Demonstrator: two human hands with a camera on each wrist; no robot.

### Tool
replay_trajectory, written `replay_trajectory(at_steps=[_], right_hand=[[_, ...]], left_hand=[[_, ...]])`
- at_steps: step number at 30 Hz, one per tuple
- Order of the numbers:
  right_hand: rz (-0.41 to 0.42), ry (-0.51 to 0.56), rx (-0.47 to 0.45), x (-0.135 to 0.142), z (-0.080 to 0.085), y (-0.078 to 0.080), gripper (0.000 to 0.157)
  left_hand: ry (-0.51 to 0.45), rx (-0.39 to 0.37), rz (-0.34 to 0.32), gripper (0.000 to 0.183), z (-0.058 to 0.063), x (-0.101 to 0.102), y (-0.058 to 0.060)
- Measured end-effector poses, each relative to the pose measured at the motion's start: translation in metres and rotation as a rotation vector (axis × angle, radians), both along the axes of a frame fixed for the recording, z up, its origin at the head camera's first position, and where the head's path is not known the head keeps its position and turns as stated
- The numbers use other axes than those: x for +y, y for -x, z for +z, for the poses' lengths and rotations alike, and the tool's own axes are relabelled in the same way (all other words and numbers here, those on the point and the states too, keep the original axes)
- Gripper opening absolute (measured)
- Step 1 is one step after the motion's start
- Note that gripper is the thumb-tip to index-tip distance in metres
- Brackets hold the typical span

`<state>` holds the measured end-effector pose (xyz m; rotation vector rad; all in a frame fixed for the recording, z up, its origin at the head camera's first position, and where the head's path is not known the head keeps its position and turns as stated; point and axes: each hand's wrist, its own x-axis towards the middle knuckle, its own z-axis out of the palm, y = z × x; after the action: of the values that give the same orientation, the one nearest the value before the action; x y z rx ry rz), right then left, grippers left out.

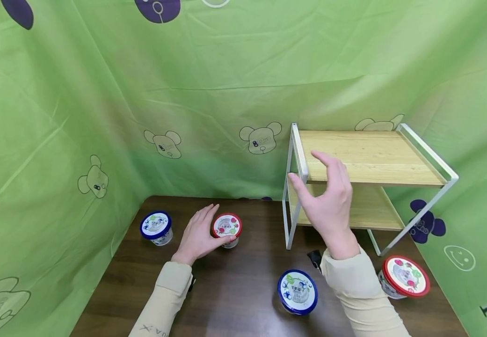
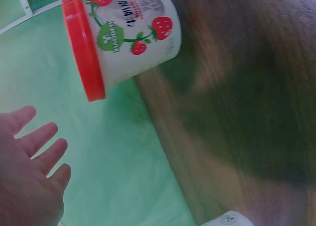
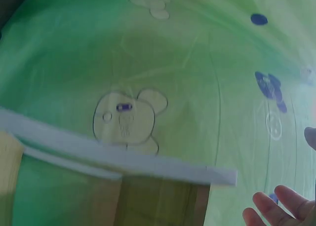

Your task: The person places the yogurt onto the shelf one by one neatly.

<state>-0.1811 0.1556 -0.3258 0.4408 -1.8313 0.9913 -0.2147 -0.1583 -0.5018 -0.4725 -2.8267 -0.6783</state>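
Note:
My left hand (image 1: 199, 235) reaches beside a red-lidded tub with strawberry prints (image 1: 227, 225), thumb and fingers spread around its lid in the head view. In the left wrist view the strawberry tub (image 2: 133, 36) stands apart from the fingertips (image 2: 60, 146), with a gap between them. Over the left side of a two-tier wooden shelf (image 1: 369, 157), my right hand (image 1: 331, 206) is raised, thumb and index finger spread wide with nothing between them. From the right wrist, the fingers (image 3: 269, 208) show near the end of the shelf's white frame (image 3: 148, 162).
A blue-lidded tub (image 1: 156, 227) stands at the far left of the brown table (image 1: 235, 299). Another blue-lidded tub (image 1: 297, 292) is near the front, left of the right forearm. A second red-lidded tub (image 1: 405, 277) stands at the right. Green printed cloth (image 1: 209, 103) hangs behind.

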Motion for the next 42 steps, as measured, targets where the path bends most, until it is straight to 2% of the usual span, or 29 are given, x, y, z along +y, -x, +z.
replay_trajectory(at_steps=[6, 12, 20, 26, 30, 36, 42], right_hand=[[-0.064, 0.060, -0.007, 0.022, 0.002, -0.001, 0.059], [-0.172, 0.124, -0.017, 0.045, 0.004, -0.003, 0.060], [-0.342, 0.210, -0.037, 0.079, 0.006, -0.009, 0.054], [-0.422, 0.269, -0.060, 0.090, 0.011, -0.018, 0.049], [-0.455, 0.268, -0.095, 0.105, 0.005, -0.017, 0.049], [-0.497, 0.258, -0.086, 0.131, -0.007, -0.013, 0.048], [-0.554, 0.285, -0.093, 0.148, -0.012, -0.013, 0.048]], left_hand=[[0.008, -0.024, 0.017, 0.119, -0.007, -0.001, -0.001], [-0.024, -0.066, 0.040, 0.124, -0.012, 0.000, -0.001], [-0.082, -0.100, 0.062, 0.122, -0.019, 0.005, -0.001], [-0.088, -0.118, 0.060, 0.122, -0.023, 0.006, -0.001], [-0.088, -0.114, 0.062, 0.121, -0.024, 0.005, -0.001], [-0.095, -0.125, 0.058, 0.121, -0.025, 0.006, -0.001], [-0.095, -0.130, 0.062, 0.121, -0.026, 0.006, 0.000]])
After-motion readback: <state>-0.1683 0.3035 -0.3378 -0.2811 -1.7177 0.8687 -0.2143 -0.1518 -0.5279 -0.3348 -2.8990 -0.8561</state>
